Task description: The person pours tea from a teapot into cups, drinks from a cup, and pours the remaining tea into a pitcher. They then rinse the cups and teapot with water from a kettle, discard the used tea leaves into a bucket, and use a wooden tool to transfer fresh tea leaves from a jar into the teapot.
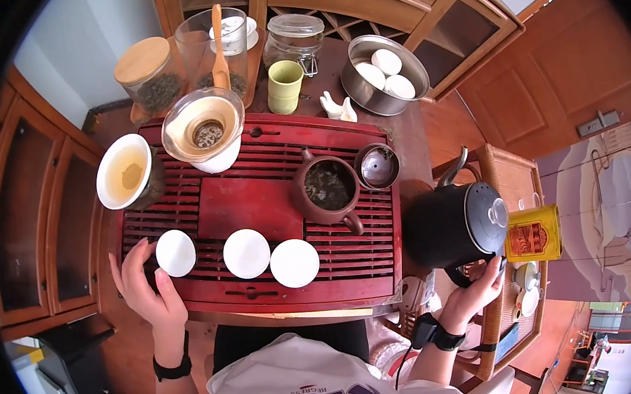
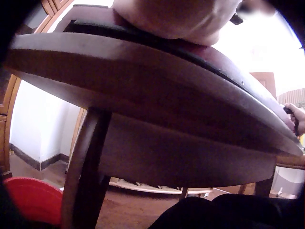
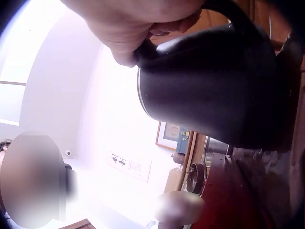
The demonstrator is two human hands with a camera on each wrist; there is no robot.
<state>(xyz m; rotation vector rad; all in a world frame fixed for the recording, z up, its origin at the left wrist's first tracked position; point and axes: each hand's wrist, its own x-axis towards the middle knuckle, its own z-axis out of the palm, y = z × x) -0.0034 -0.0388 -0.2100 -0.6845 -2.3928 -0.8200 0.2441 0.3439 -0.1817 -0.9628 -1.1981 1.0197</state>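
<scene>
Right hand grips the black kettle beside the tray; left hand, fingers spread, hovers around the leftmost cup.

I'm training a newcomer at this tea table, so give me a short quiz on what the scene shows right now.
1. Multiple choice: What does the person's right hand hold?
A) a yellow tin
B) a black kettle
C) a wooden scoop

2. True or false: The brown teapot is uncovered, with leaves visible inside.

3. Fill in the number: ____ small white cups stand in front of the teapot and toward the person's side of the red tray.

Key: 1. B; 2. True; 3. Three
</scene>
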